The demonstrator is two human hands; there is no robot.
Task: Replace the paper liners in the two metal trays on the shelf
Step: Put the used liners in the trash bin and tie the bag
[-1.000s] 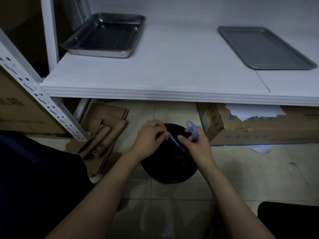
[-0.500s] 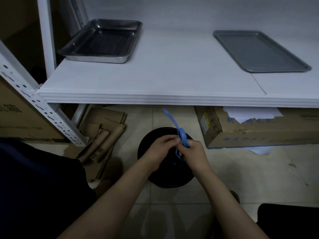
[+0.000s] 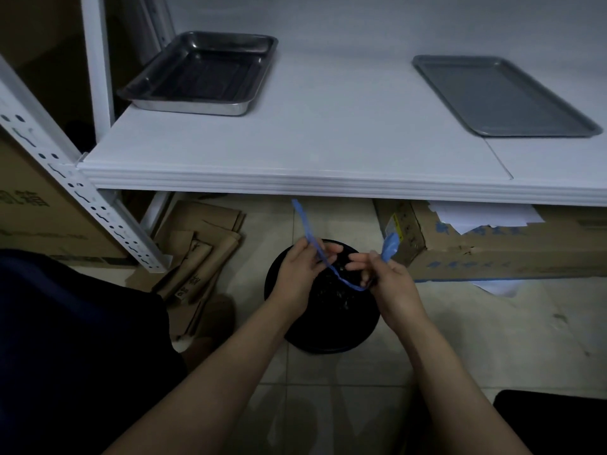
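Contents of black bin (image 3: 328, 341) indistinct, blue strip (image 3: 304, 222) partly behind right hand (image 3: 394, 285)

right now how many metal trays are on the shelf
2: a deep tray on the shelf at the left, a flat tray at the right. None looks hidden.

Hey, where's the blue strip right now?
In the head view, low centre: the blue strip sags between the left hand and right hand, above the black bin on the floor, below the shelf edge.

Dim, bluish light; wide-angle bowing at edges.
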